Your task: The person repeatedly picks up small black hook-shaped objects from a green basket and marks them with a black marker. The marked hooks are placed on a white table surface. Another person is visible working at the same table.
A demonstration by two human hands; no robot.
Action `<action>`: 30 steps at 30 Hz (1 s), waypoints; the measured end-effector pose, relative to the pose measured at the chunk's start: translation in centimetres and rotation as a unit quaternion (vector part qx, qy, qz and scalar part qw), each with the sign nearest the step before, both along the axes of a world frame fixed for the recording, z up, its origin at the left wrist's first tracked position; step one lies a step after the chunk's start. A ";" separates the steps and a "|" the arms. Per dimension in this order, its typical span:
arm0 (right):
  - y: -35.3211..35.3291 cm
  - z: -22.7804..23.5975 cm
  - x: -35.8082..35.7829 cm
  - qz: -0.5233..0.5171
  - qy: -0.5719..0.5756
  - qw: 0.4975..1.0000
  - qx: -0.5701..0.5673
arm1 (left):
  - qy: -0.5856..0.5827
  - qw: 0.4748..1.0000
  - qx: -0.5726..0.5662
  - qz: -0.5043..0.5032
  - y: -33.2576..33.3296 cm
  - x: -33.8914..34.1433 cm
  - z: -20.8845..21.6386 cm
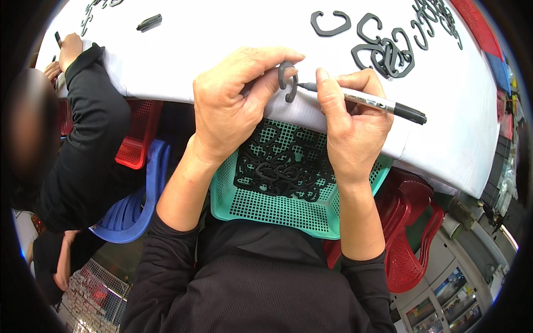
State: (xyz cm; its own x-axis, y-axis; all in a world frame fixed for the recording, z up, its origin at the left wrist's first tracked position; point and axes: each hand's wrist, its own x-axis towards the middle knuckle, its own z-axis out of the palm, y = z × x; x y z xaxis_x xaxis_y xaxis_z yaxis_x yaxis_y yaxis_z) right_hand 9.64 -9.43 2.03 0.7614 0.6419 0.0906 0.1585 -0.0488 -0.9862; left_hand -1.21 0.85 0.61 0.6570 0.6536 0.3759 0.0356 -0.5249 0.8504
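Between thumb and forefinger, my left hand (230, 100) pinches a small dark grey open hook (288, 82), held up over the table edge. My right hand (355, 119) grips a marker pen (377, 102) with a light barrel and black end. Its black tip points left and meets, or nearly meets, the side of the hook. Below both hands a green plastic basket (277, 222) rests at my lap, with a heap of black hooks (286, 172) inside.
On the white table (222, 28) lie a pile of dark hooks (391, 53), one apart (330, 23), more at far right (436, 16), and a black pen cap (149, 22). A co-worker in black (89, 127) sits left, near a blue chair (139, 205). A red chair (408, 238) stands right.
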 end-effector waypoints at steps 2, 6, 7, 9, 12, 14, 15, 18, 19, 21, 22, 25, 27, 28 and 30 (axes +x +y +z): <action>-0.2 0.0 0.0 0.001 0.003 1.000 -0.006 | -0.005 1.000 -0.003 0.004 0.0 0.0 0.0; -1.0 0.0 0.3 -0.058 0.020 0.995 0.078 | -0.012 0.999 0.025 0.018 -0.1 0.2 -0.2; -1.1 0.2 0.3 -0.066 0.028 0.992 0.105 | -0.013 0.999 0.042 0.021 -0.1 0.2 -0.2; -1.3 0.2 0.4 -0.078 0.011 0.988 0.130 | -0.016 0.998 0.053 0.030 -0.2 0.5 -0.2; -1.3 -0.2 0.1 -0.068 -0.010 0.992 0.107 | -0.007 0.997 0.061 0.044 -0.5 0.7 0.3; -0.9 -0.2 -0.4 -0.057 -0.002 0.994 0.096 | -0.003 0.996 0.068 0.052 -0.6 0.9 0.4; -0.7 -0.3 -0.6 -0.050 0.018 0.994 0.097 | -0.003 0.996 0.074 0.057 -0.7 1.0 0.3; -0.4 -0.9 -0.5 -0.038 -0.003 0.996 0.084 | 0.001 0.994 0.091 0.066 -0.7 1.1 0.3; -0.3 -0.9 -0.5 -0.039 0.003 0.995 0.087 | 0.004 0.993 0.097 0.068 -0.7 1.1 0.3; -0.1 -0.9 -0.6 -0.038 -0.002 0.995 0.089 | -0.002 0.992 0.105 0.075 -0.7 1.3 0.2; 0.0 -1.0 -0.6 -0.035 -0.012 0.995 0.089 | -0.005 0.991 0.109 0.078 -0.6 1.3 0.1; 0.0 -1.1 -0.6 -0.036 -0.033 0.996 0.070 | -0.002 0.991 0.110 0.081 -0.7 1.3 0.1; -0.2 -1.1 -0.7 -0.037 -0.039 0.997 0.054 | -0.002 0.991 0.106 0.078 -0.8 1.2 0.2; -0.3 -1.2 -0.7 -0.037 -0.040 0.997 0.050 | -0.002 0.992 0.103 0.077 -0.9 1.2 0.1; -0.4 -1.2 -0.7 -0.038 -0.038 0.997 0.049 | 0.000 0.993 0.095 0.076 -1.0 1.1 0.1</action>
State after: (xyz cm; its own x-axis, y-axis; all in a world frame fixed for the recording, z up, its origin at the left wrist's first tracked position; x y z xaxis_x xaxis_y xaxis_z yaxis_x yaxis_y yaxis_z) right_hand 8.93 -9.79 0.83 0.7955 0.5686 0.2095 0.2329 0.0324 -0.9720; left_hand -0.06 -0.13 0.74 0.5567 0.6622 0.5016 0.1265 -0.6644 0.7366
